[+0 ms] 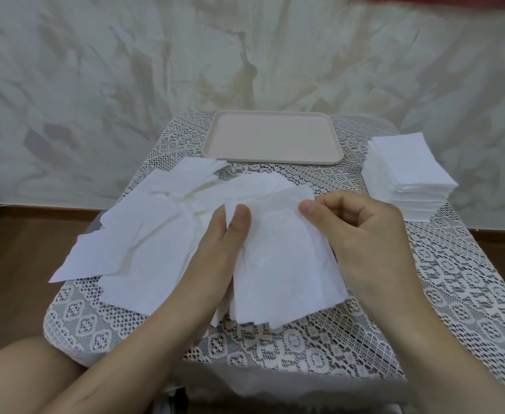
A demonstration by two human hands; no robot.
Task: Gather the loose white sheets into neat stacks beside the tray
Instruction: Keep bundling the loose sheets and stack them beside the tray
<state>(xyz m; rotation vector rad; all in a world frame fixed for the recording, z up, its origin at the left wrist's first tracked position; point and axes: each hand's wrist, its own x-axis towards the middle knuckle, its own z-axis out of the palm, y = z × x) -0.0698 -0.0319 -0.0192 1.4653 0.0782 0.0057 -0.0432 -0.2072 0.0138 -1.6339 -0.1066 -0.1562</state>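
A small bundle of white sheets (278, 264) is held over the middle of the table. My left hand (224, 249) grips its left edge with the thumb on top. My right hand (361, 234) pinches the bundle's top right corner between thumb and curled fingers. Several loose white sheets (131, 234) lie scattered and overlapping on the left half of the table. A neat, thick stack of white sheets (406, 171) stands to the right of the pale pink tray (272, 138), which sits at the table's far edge with nothing in it.
The small table wears a white lace cloth (424, 294). Behind it hangs a pale draped fabric backdrop (125, 70). Brown wooden floor (15, 264) shows on both sides. My bare knee (27, 372) is at the lower left, close to the table's near corner.
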